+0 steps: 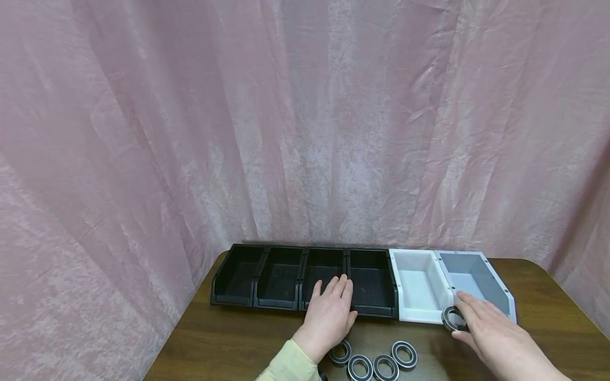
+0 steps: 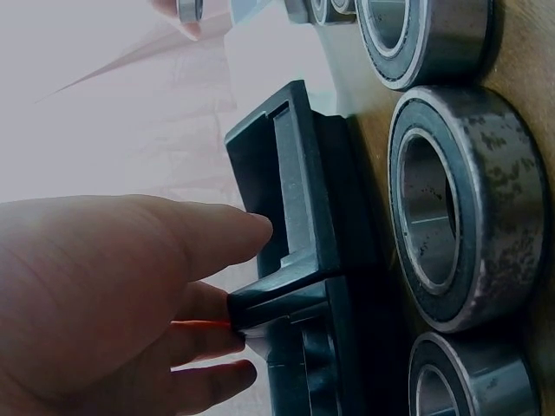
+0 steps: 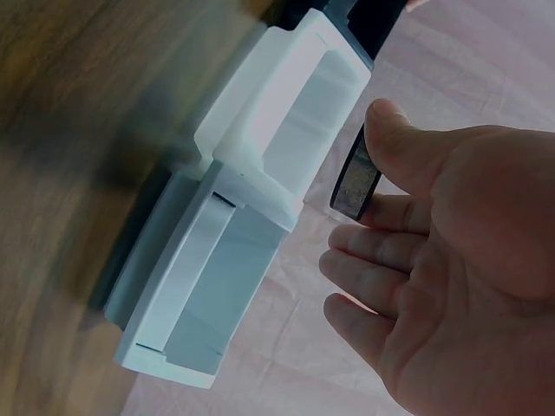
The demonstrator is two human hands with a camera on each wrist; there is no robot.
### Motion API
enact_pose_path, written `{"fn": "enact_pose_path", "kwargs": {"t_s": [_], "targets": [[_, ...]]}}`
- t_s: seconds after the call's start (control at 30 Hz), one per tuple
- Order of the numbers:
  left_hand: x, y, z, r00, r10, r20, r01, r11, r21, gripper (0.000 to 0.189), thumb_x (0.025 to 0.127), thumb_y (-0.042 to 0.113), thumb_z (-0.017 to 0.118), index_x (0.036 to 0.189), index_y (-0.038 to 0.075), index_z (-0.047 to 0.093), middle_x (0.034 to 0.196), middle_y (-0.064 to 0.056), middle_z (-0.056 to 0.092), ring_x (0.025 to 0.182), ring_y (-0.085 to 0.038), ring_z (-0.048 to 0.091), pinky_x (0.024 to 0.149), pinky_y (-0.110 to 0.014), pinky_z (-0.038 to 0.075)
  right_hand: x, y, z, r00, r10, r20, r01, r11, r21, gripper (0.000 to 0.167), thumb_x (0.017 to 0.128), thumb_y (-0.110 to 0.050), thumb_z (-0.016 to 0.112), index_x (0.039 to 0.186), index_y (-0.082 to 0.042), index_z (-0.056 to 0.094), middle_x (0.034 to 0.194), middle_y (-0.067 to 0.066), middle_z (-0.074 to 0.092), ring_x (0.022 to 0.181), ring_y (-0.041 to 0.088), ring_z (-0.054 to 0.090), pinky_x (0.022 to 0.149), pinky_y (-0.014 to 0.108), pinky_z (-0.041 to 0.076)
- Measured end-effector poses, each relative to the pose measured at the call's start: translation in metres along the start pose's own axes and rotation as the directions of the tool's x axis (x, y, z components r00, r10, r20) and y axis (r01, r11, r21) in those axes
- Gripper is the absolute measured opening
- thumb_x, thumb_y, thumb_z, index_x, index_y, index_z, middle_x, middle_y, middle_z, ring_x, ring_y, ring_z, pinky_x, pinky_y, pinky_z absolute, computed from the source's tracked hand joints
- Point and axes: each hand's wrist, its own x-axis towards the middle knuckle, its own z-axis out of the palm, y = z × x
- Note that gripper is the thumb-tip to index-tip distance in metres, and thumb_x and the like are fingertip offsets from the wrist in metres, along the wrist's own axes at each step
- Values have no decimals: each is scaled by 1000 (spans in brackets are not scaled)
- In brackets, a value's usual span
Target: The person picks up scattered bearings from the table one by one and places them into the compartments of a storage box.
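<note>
Between thumb and fingers, my right hand [image 1: 493, 330] pinches a ball bearing [image 1: 454, 318] in front of the white bin [image 1: 421, 286] and the grey bin [image 1: 476, 280]. In the right wrist view the bearing [image 3: 356, 180] is seen edge-on, held above the bins. My left hand [image 1: 329, 316] lies over the front of the black bins [image 1: 278, 283], its fingers extended and nothing held. Several more bearings [image 1: 404, 355] lie on the table near the left wrist; one is partly hidden by that wrist. The left wrist view shows a bearing [image 2: 468, 208] up close.
The bins form one row along the back of the brown wooden table [image 1: 229, 338], black ones on the left, white and grey on the right. Behind them hangs a pink curtain [image 1: 305, 127].
</note>
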Motion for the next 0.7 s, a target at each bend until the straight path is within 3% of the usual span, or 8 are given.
{"fn": "enact_pose_path", "kwargs": {"t_s": [0.1, 0.27, 0.4, 0.5, 0.6, 0.7], "targets": [[0, 0, 0, 1000, 4, -4, -4, 1000, 1, 68, 102, 43, 79, 158, 10, 60, 165, -10, 56, 151, -27, 54, 121, -61, 43, 1, 3, -1, 1000, 12, -2, -12, 1000, -5, 68, 84, -38, 89, 131, 7, 67, 138, 26, 69, 123, 47, 69, 123, 11, -5], [0, -1, 0, 1000, 8, -8, -8, 1000, 4, 68, 102, 43, 79, 158, 10, 60, 165, -10, 56, 151, -27, 54, 121, -61, 44, 6, 5, -4, 996, 72, 46, -71, 997, -26, 67, 80, -25, 92, 132, 7, 66, 139, 28, 67, 127, 48, 66, 124, 14, -8], [0, -1, 1, 1000, 8, -9, -8, 1000, 9, 68, 102, 44, 79, 158, 10, 60, 165, -10, 56, 151, -27, 55, 121, -61, 44, 10, 9, -6, 998, 62, 33, -61, 998, -35, 62, 82, -27, 90, 128, 7, 65, 136, 28, 68, 126, 48, 66, 124, 14, -8], [0, -1, 1, 1000, 8, -6, -8, 1000, 11, 68, 103, 44, 79, 158, 10, 60, 165, -10, 56, 151, -27, 55, 121, -61, 44, 13, 12, -8, 998, 63, 19, -62, 997, -45, 60, 84, -30, 88, 126, 6, 65, 136, 29, 68, 127, 48, 65, 130, 21, -1], [0, -1, 1, 1000, 10, -3, -10, 1000, 7, 68, 103, 44, 79, 158, 10, 60, 165, -10, 56, 151, -27, 55, 120, -61, 44, 16, 14, -11, 996, 86, 22, -85, 995, -52, 58, 88, -31, 86, 127, 7, 65, 137, 30, 66, 128, 51, 64, 134, 42, 19], [0, -1, 0, 1000, 12, -5, -12, 1000, 3, 68, 102, 43, 79, 158, 9, 60, 165, -10, 56, 151, -28, 55, 120, -61, 44, 18, 17, -12, 995, 101, 20, -99, 994, -53, 58, 92, -33, 83, 128, 8, 64, 137, 33, 65, 128, 53, 64, 132, 53, 25]]}}
